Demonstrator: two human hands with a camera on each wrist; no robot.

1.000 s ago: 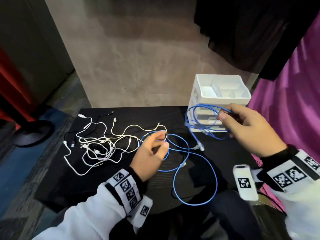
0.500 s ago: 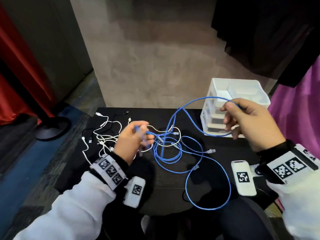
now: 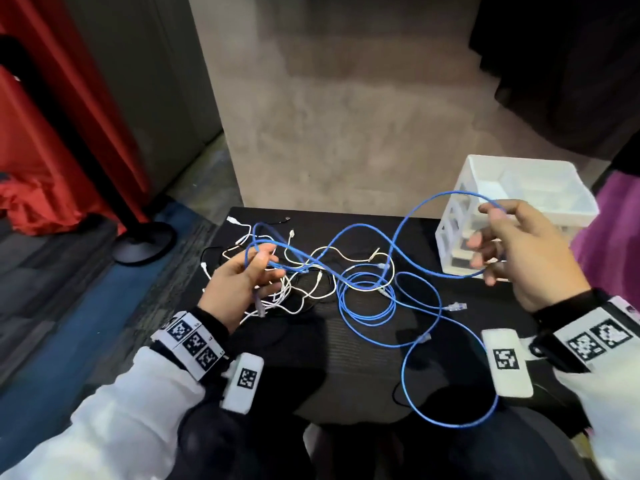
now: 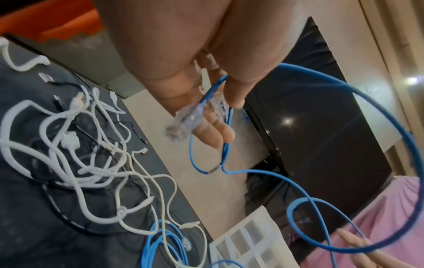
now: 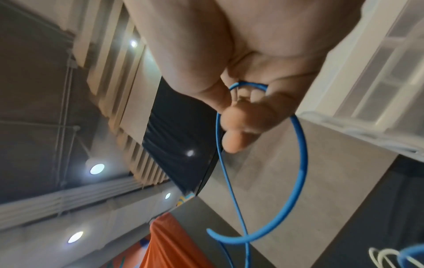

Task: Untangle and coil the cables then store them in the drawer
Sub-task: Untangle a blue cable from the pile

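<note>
Left hand [image 3: 242,285] and right hand [image 3: 519,251] both gripping blue cable [image 3: 367,233], lifted above white cables [image 3: 298,289] on counter [image 3: 363,358].

Head view: dim, even indoor light, no hard shadows on the black table [image 3: 363,368] — just soft dark patches. Wide-angle bend at the edges; sleeves look smeared. White drawer unit [image 3: 540,188] slightly blown out. Left wrist view: clear plug [image 4: 185,119] and nearby white cables [image 4: 75,145] motion-blurred, two glare spots on a dark glossy panel [image 4: 321,145]. Right wrist view tilts up at round ceiling lights [image 5: 97,169] with flare — hand close and soft, blue cable [image 5: 300,163] fairly sharp.
</note>
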